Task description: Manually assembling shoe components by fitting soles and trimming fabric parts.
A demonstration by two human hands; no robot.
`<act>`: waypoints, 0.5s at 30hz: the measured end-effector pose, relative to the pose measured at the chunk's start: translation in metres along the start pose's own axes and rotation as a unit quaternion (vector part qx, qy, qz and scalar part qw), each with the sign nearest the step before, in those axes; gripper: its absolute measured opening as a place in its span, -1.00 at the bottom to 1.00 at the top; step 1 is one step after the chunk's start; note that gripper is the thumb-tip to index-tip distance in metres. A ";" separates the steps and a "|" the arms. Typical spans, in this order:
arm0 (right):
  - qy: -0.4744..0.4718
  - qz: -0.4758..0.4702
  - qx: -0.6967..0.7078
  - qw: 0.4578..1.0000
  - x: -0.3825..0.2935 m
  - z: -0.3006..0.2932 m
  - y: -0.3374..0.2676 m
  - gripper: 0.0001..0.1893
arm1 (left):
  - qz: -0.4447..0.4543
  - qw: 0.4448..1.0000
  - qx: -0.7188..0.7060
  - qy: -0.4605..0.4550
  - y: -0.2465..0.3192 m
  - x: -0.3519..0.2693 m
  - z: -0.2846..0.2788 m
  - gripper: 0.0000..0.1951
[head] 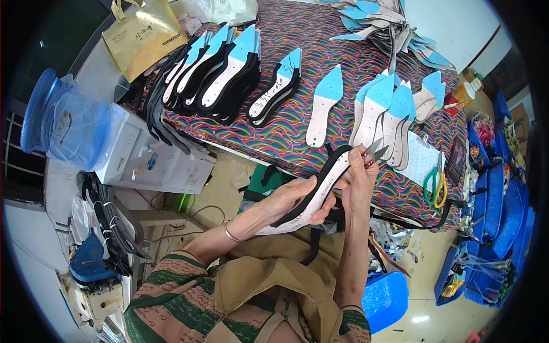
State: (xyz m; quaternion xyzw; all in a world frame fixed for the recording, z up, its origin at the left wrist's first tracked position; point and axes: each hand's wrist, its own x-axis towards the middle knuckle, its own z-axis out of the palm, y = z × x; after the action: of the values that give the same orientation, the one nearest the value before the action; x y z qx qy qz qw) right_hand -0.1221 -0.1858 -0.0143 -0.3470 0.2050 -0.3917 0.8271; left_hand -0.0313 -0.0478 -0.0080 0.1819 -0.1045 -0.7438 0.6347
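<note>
A pointed shoe insole board [322,192] with a black strip along its edge is held up over my lap, before the table's front edge. It bears printed writing. My left hand [288,198] grips it around the middle, thumb on top and fingers on the far side. At the upper end, my right hand [358,178] pinches the insole's narrow heel. Tucked in that same hand is a pair of small scissors [374,153] with dark red handles, its pointed blades sticking out apart to the right. My right fingers partly hide the scissors' handles.
Black-edged insole stacks [229,73] stand at the table's left. Plain blue-and-white insoles [373,107] lie to the right, beside larger scissors [436,182], a phone [456,160] and a bottle [463,96]. A water dispenser [150,154] is left; blue bins [502,214] are right.
</note>
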 end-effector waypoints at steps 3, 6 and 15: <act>0.010 -0.007 -0.018 1.000 -0.005 0.009 -0.005 -0.84 | 0.016 0.999 0.039 -0.004 -0.001 -0.001 -0.006 -0.47; 0.004 -0.016 -0.035 0.999 -0.004 0.009 -0.005 -0.84 | 0.005 0.999 0.053 -0.004 0.000 -0.002 -0.006 -0.38; 0.099 -0.079 -0.210 0.969 -0.029 0.022 -0.007 -0.94 | 0.107 0.992 0.050 0.049 -0.004 0.000 -0.009 -0.46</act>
State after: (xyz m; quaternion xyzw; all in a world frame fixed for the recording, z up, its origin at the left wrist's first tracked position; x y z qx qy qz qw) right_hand -0.1295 -0.1565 0.0077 -0.4872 0.3357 -0.4364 0.6779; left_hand -0.0311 -0.0468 -0.0174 0.2380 -0.1292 -0.6555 0.7050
